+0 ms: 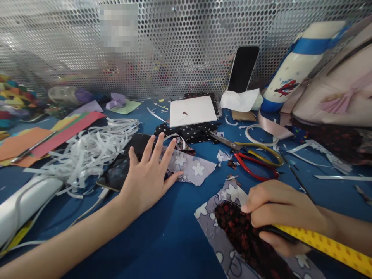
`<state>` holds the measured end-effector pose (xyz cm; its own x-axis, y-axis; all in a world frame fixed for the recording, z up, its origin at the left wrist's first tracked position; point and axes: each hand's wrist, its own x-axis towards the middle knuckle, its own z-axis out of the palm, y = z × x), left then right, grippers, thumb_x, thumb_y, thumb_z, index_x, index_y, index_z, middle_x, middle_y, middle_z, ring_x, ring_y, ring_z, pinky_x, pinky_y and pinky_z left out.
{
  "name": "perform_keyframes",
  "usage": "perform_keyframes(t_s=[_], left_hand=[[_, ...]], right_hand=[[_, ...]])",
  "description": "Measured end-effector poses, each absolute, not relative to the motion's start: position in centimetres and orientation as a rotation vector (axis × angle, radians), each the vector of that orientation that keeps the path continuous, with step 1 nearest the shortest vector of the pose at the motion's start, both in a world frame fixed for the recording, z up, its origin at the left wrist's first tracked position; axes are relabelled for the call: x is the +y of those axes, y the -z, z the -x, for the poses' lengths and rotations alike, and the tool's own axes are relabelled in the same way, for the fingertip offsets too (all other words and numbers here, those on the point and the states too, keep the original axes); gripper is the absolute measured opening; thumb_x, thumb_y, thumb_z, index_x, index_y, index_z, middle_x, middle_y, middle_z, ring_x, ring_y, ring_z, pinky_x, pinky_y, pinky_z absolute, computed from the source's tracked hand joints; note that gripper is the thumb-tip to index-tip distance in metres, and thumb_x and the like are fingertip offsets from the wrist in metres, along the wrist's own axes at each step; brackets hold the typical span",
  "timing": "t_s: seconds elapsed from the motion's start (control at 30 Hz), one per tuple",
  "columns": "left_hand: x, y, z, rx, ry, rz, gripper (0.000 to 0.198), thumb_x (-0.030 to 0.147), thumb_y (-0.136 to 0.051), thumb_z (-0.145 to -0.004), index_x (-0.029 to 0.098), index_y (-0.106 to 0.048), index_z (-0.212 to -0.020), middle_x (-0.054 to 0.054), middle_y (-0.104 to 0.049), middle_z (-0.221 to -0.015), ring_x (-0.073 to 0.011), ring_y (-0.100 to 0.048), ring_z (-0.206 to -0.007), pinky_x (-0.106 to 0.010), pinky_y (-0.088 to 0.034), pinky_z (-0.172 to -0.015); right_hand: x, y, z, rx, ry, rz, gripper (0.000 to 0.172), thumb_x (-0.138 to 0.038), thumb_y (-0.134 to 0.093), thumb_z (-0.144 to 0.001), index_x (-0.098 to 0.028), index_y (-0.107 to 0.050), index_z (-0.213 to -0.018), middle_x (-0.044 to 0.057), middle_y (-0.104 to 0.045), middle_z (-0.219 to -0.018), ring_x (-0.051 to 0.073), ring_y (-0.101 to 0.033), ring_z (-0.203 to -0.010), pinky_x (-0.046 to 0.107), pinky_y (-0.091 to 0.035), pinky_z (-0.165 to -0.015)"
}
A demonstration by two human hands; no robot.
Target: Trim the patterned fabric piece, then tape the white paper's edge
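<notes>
Left hand: at eight o'clock from mid-view, palm down, fingers spread over a dark phone and a lilac flowered scrap.
Right hand: at four o'clock, fingers curled round a yellow-and-black tool, fingertips at the edge of the cloth piece.
Cloth piece: at five o'clock, lilac with white flowers, flat on the blue worktop; on it, a dark red-and-black patch, partly hidden by the right hand.
Scissors: at three o'clock, yellow and red about the handles, tips pointing to ten.
White card: at twelve o'clock, on black dotted fabric.
White strips: at nine o'clock, tangled heap; coloured paper just beyond.
Standing phone: between one and two o'clock, screen dark.
Bottle: at two o'clock, cream and blue, beside a pale pink bag.
</notes>
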<state>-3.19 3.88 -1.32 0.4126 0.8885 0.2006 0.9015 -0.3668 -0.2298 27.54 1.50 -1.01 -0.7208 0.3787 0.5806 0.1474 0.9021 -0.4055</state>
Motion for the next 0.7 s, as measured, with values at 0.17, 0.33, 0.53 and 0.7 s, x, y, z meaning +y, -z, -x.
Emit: perform_keyframes(t_s=[0.17, 0.33, 0.53, 0.7], left_hand=[[4.0, 1.2, 3.2, -1.522, 0.09, 2.388, 0.074, 0.051, -0.044, -0.101, 0.01, -0.021, -0.159, -0.027, -0.017, -0.163, -0.0479, -0.026, -0.149, -0.076, -0.041, -0.101], [3.2, 0.5, 2.3, -0.811, 0.375, 2.611, 0.049, 0.014, -0.045, -0.102, 0.014, -0.042, -0.15, -0.018, -0.034, -0.161, -0.0312, -0.034, -0.149, -0.058, -0.022, -0.124], [3.1, 0.3, 1.9, -0.601, 0.439, 2.929, 0.034, 0.017, -0.049, -0.101, 0.015, -0.06, -0.134, -0.014, -0.048, -0.153, -0.0271, -0.045, -0.144, -0.046, -0.034, -0.122], [3.9, 0.4, 2.5, -0.541, 0.363, 3.121, 0.047, 0.043, -0.04, -0.105, 0.016, -0.056, -0.14, -0.015, -0.045, -0.155, -0.028, -0.042, -0.145, -0.047, -0.034, -0.122]], right_hand=[[1.5, 1.2, -27.7, -2.348, -0.451, 0.379, 0.003, -0.021, -0.057, -0.09, -0.021, -0.06, -0.089, 0.004, -0.068, -0.085, 0.013, -0.066, -0.072, 0.022, -0.055, -0.066], [1.5, 0.2, -27.5, -2.411, -0.398, 0.388, 0.006, -0.021, -0.056, -0.092, -0.02, -0.059, -0.088, 0.003, -0.068, -0.084, 0.011, -0.067, -0.071, 0.02, -0.053, -0.066], [1.5, 0.3, -27.6, -2.379, -0.397, 0.425, 0.007, -0.023, -0.057, -0.093, -0.021, -0.06, -0.087, 0.004, -0.068, -0.086, 0.012, -0.066, -0.071, 0.02, -0.053, -0.064], [1.8, 0.9, -27.5, -2.224, -0.528, 0.529, 0.018, -0.03, -0.055, -0.097, -0.02, -0.063, -0.084, 0.005, -0.066, -0.085, 0.012, -0.064, -0.073, 0.022, -0.053, -0.066]])
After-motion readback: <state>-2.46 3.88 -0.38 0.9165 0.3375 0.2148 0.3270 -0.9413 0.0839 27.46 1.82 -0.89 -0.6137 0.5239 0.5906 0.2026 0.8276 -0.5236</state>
